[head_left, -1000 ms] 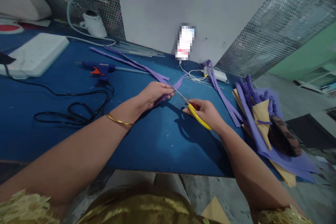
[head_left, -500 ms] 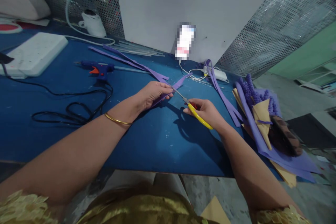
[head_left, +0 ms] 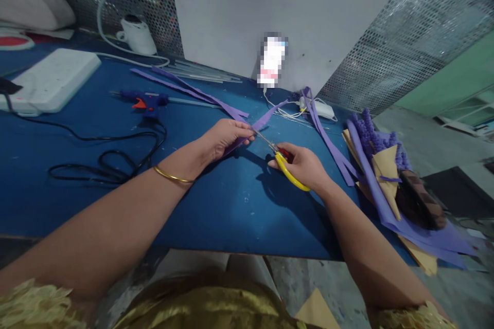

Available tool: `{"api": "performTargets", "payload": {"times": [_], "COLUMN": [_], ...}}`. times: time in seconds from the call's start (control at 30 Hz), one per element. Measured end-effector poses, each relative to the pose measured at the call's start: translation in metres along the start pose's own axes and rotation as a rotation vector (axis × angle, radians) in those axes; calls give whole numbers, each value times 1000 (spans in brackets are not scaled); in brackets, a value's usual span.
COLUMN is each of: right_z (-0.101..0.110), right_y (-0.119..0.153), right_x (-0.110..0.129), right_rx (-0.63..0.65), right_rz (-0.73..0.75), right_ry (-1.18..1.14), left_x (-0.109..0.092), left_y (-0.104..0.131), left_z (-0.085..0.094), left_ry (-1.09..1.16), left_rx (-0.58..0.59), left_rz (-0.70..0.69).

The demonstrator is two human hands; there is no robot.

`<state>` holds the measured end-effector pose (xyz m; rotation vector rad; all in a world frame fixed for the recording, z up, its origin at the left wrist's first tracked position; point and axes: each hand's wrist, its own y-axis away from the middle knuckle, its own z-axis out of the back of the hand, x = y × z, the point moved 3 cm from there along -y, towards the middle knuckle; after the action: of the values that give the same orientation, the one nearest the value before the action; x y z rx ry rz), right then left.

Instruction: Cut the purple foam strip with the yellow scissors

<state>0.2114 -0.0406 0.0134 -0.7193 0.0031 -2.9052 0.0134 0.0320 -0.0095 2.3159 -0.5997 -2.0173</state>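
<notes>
My left hand pinches a purple foam strip just above the blue table, near the middle. My right hand grips yellow-handled scissors. Their thin blades point up-left into the strip right beside my left fingertips. The free end of the strip rises to the right toward the white cables. A gold bangle sits on my left wrist.
A blue glue gun with a black cord lies at the left. Behind it are a white box and more purple strips. A pile of purple foam and brown paper fills the right edge. A white charger lies near the wall.
The strip's free end has lifted and stretched further up-right. The scissors have shifted slightly along the strip while both hands stay in nearly the same place.
</notes>
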Motion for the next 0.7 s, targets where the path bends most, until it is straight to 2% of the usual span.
{"api": "performTargets", "payload": {"times": [0.7], "right_z": [-4], "right_y": [-2], "right_x": [-6], "right_rx": [94], "right_rz": [47], "right_ry": [-193], "left_x": [-1], "left_y": [1], "left_z": [1], "left_ry": [-45], "left_rx": [12], "left_rz": [9]}}
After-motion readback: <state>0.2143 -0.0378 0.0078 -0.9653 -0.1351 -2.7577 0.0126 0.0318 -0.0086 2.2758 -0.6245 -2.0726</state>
